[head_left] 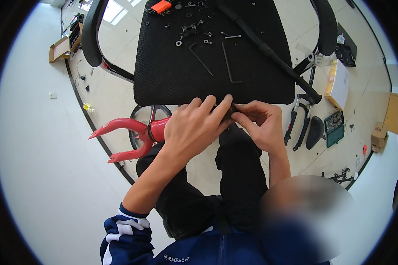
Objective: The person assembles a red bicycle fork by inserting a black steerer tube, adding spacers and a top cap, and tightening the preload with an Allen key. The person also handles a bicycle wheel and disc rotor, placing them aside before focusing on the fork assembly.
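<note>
My left hand (190, 128) is wrapped over the tube of a red bicycle fork (160, 129), whose two prongs point left. A dark ring sits around the tube near the fork crown. At the tube's right end my right hand (265, 126) is closed, thumb and fingers pinching around a small dark part (228, 114). My fingers mostly cover that part, so its kind is not clear. The fork lies sideways above my knees, just in front of the black chair seat (163, 84).
On the seat lie two hex keys (201, 59), several bolts and washers (179, 43), an orange tool (161, 6) and a black handlebar (269, 51). A wheel (135, 137) is under the seat. To the right are a suspension fork (300, 123), a saddle (315, 132) and a green toolbox (335, 136).
</note>
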Available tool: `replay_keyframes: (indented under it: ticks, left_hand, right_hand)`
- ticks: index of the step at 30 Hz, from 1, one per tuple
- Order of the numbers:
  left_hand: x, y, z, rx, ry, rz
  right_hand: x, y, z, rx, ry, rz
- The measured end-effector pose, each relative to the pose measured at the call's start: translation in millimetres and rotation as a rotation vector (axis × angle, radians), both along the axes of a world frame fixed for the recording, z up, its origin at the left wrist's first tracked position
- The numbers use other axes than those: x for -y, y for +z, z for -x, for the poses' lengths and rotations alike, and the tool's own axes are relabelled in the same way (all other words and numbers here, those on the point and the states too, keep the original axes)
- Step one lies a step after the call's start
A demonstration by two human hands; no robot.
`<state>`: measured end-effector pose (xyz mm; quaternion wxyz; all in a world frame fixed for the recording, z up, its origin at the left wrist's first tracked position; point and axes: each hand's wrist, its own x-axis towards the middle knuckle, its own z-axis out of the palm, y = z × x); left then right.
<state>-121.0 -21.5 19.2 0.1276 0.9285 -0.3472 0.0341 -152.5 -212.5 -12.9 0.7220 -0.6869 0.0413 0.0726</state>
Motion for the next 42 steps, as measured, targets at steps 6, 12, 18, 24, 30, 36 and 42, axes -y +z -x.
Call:
replay_keyframes:
  ticks: [6, 12, 18, 24, 30, 36, 42]
  left_hand:
    - [0, 0, 2, -0.009, 0.017, -0.001]
    - [-5, 0, 1, 0.027, 0.001, 0.006]
    - [-7, 2, 2, 0.023, 0.015, -0.013]
    - [-26, -4, 5, 0.019, 0.025, 0.017]
    - [-27, -1, 9, 0.002, 0.059, -0.001]
    - [-19, -3, 6, 0.015, 0.043, -0.025]
    - [-15, 0, 4, 0.008, 0.051, -0.002]
  right_hand:
    - [11, 10, -14, -0.048, 0.144, 0.07]
    - [24, 3, -57, 0.063, 0.244, 0.089]
    - [24, -47, -181, 0.812, 0.039, 1.279]
    - [34, -44, -181, 0.826, 0.196, 1.362]
    - [36, 6, -40, 0.42, 0.371, 0.467]
    - [23, -4, -18, 0.444, 0.277, 0.377]
    - [10, -6, -21, 0.477, 0.294, 0.343]
